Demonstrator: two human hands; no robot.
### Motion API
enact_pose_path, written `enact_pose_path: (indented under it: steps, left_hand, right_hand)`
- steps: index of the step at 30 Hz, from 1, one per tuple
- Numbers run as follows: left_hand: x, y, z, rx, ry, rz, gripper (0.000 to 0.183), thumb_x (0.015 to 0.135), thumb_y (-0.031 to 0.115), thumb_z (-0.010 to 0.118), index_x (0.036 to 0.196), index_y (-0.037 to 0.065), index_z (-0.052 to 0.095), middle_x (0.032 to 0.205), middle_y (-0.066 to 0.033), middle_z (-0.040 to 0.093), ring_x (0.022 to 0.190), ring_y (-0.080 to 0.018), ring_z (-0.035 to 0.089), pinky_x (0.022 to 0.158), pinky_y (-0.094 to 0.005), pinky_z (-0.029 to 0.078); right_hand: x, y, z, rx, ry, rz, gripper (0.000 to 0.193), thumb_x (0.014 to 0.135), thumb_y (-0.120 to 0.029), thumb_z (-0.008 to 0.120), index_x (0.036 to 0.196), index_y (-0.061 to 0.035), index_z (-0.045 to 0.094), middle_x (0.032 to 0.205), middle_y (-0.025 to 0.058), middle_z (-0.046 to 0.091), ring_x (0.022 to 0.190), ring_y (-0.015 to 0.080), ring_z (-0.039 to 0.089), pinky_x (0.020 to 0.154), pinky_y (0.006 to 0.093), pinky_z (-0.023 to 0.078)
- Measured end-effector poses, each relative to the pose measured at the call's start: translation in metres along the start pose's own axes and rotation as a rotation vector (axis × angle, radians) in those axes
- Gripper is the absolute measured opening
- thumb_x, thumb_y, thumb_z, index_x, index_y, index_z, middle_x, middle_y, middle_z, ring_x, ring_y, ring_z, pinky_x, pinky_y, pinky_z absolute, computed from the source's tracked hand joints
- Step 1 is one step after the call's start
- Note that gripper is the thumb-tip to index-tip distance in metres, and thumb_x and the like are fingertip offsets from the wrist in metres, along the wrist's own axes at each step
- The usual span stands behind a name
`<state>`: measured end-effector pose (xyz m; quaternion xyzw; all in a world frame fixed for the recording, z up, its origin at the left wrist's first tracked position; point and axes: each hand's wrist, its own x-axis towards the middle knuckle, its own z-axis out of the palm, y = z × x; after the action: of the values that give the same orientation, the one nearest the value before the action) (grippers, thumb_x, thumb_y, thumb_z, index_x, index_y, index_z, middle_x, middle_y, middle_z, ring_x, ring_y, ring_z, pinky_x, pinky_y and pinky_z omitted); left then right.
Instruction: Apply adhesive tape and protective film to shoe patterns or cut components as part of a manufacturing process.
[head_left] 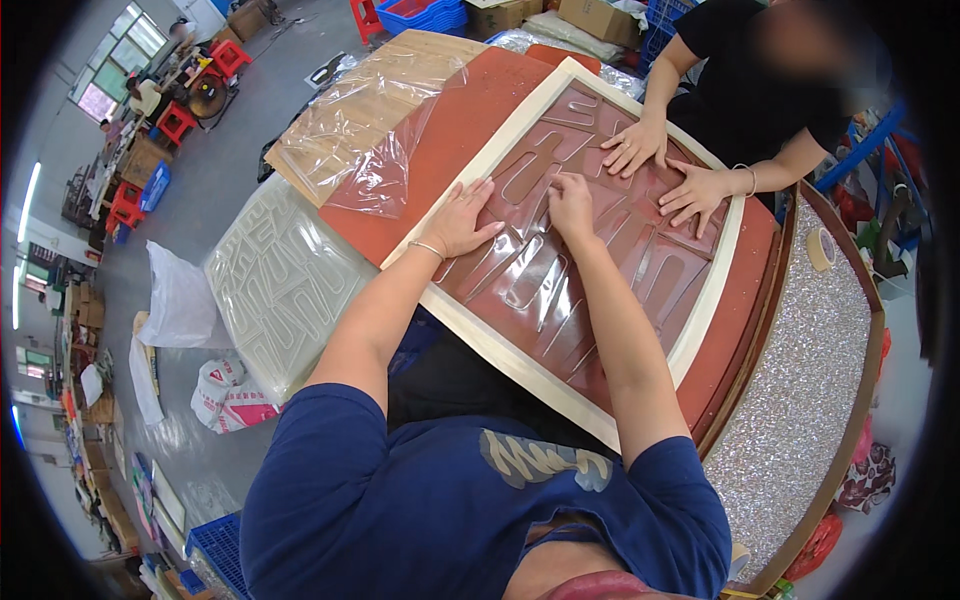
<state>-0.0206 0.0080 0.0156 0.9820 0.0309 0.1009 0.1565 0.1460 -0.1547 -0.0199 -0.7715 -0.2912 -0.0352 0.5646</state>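
A shiny clear plastic sheet (545,285) with raised, elongated loop shapes lies inside a cream-coloured frame (520,367) on a reddish-brown board. My left hand (462,215) rests flat, fingers stretched, across the frame's left side and the sheet's edge. Further right, my right hand (572,208) is closed on the sheet, knuckles up; whatever its fingers pinch, if anything, is hidden. Across from me, a co-worker's two hands press flat on the sheet near the frame's far right side: one hand (638,145) further back, the other (697,193) nearer.
To the left sits a stack of clear moulded sheets (285,285). Loose clear film (375,170) covers part of a wooden board (375,95) behind it. A glittery silver panel (800,370) with a tape roll (821,249) borders the right. A white bag (180,300) lies left.
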Motion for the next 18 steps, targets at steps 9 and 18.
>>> enact_pose_path:
  steps: [9,18]
  left_hand:
    - [-0.003,-0.001,0.002,0.019,0.029,0.004,0.08,0.087,0.05,0.053,0.142,-0.003,0.028,0.144,-0.0205,0.036,0.138,-0.0306,0.029,0.115,-0.0443,0.017]
    - [-0.001,-0.006,0.002,-0.045,0.046,-0.011,0.078,0.088,0.049,0.053,0.14,-0.005,0.03,0.144,-0.0207,0.037,0.137,-0.0303,0.03,0.115,-0.0463,0.018]
  right_hand:
    - [-0.006,-0.029,0.0,-0.55,-0.292,-0.643,0.013,0.08,-0.012,0.058,0.087,-0.0035,0.065,0.093,0.0109,0.063,0.093,0.027,0.06,0.082,0.0371,0.048]
    - [0.018,-0.051,0.004,-0.937,-0.76,-0.906,0.014,0.082,-0.012,0.053,0.082,-0.0026,0.063,0.083,0.0106,0.064,0.076,0.0275,0.066,0.063,0.0367,0.054]
